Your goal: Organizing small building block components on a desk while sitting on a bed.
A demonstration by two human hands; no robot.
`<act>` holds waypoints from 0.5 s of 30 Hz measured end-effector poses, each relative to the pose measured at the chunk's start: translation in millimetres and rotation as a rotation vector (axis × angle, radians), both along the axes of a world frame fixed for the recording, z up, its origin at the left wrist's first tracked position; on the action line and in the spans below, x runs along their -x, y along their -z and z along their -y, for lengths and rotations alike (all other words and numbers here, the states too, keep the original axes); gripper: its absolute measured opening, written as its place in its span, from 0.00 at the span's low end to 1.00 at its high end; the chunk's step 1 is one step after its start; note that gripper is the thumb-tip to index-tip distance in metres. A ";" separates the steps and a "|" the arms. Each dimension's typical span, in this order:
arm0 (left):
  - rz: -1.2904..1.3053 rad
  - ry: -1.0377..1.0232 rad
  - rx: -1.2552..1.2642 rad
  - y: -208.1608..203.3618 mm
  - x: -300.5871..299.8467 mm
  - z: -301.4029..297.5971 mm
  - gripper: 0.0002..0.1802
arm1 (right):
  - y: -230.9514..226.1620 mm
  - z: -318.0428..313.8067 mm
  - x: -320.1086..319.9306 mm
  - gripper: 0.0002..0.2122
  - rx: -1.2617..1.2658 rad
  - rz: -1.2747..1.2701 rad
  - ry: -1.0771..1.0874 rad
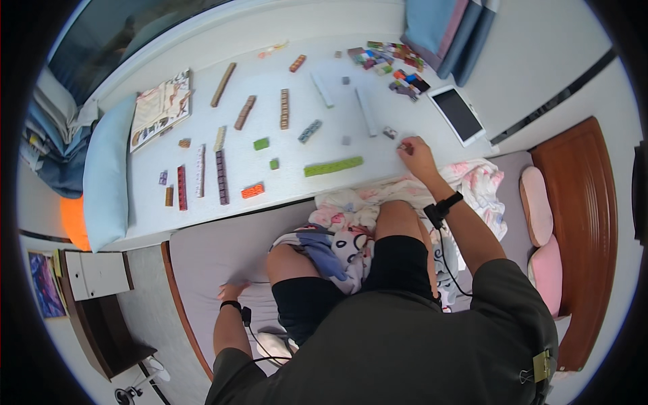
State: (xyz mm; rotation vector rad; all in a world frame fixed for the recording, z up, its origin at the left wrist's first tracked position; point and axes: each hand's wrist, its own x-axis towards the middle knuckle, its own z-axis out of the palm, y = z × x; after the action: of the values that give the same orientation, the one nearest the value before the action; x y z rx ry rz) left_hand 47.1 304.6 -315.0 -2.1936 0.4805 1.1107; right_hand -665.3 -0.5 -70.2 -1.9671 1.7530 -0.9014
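My right hand (417, 159) is at the front right edge of the white table (223, 158), its fingers pinched on a small block (402, 146) that they mostly cover. A grey patterned block (389, 133) lies just beyond the fingertips, and a plain grey block (346, 140) sits to their left. Further left is a long green row of blocks (333, 167). Down on the mattress beside my left thigh rests my left hand (233, 291), fingers apart, holding nothing.
Several block rows, such as a dark purple row (222, 177) and an orange piece (253, 191), cover the table. A block pile (388, 56) and a white tablet (457, 116) stand at right. A blue cushion (111, 172) and a book (162, 108) are at left.
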 end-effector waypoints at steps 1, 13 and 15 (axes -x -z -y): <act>0.020 -0.038 0.022 2.0 -1.0 0.0 0.93 | -0.1 0.6 -0.5 0.17 -0.045 0.037 0.075; 0.506 -0.349 0.445 -18.1 -72.0 -22.8 0.72 | -101.2 30.9 -214.5 0.13 -0.292 0.179 -0.297; 0.524 -0.254 0.476 -15.6 -69.4 -26.9 0.65 | -88.9 49.6 -245.4 0.13 -0.152 0.035 -0.534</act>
State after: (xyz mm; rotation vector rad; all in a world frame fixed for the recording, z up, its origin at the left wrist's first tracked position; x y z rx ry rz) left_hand 116.5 331.4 -299.4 -2.8997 0.2500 0.5204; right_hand -419.9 -50.1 18.8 -2.1391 1.1401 -0.5929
